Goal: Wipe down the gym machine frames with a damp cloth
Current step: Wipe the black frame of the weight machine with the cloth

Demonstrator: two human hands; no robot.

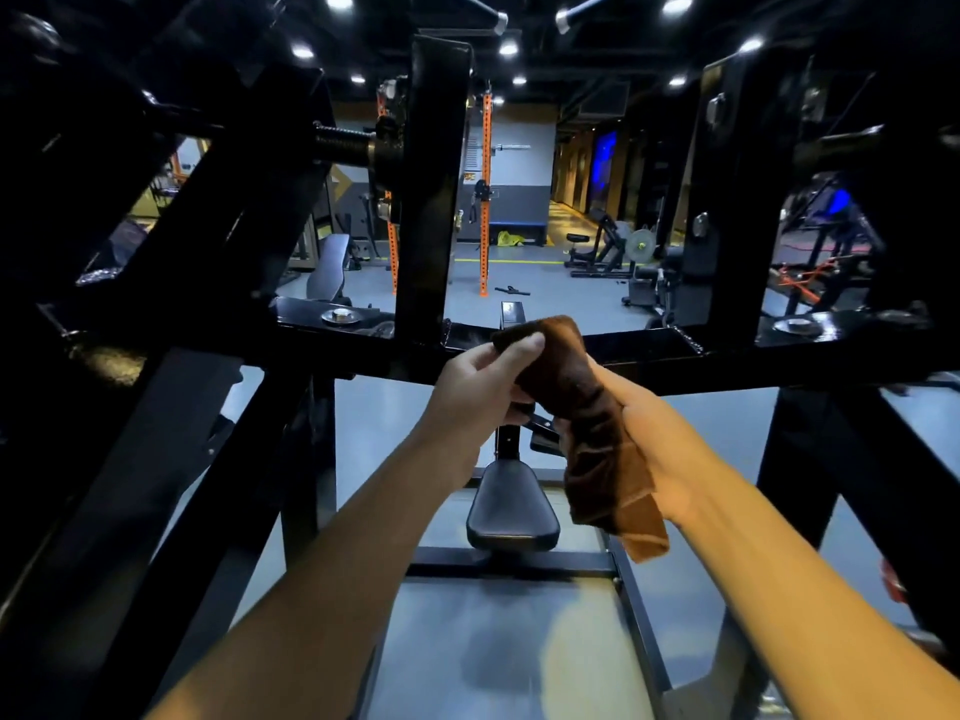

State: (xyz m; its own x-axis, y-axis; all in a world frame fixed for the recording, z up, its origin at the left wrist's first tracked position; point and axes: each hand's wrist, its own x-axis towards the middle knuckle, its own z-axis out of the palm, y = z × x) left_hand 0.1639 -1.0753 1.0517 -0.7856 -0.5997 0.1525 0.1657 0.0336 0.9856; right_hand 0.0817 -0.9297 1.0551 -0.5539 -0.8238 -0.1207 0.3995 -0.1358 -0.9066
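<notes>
Both bare forearms are stretched forward. By the left hand [480,379] the top of a brown cloth [582,423] is pinched; its bunched middle is gripped by the right hand [652,428] — just before the black crossbar [727,350]. Beyond, a padded seat [511,511] — lower down.

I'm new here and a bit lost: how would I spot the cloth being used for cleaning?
Find the black crossbar of the machine frame straight ahead. Just in front of it, both hands grip a twisted brown cloth, the only soft thing among the metal.
</notes>
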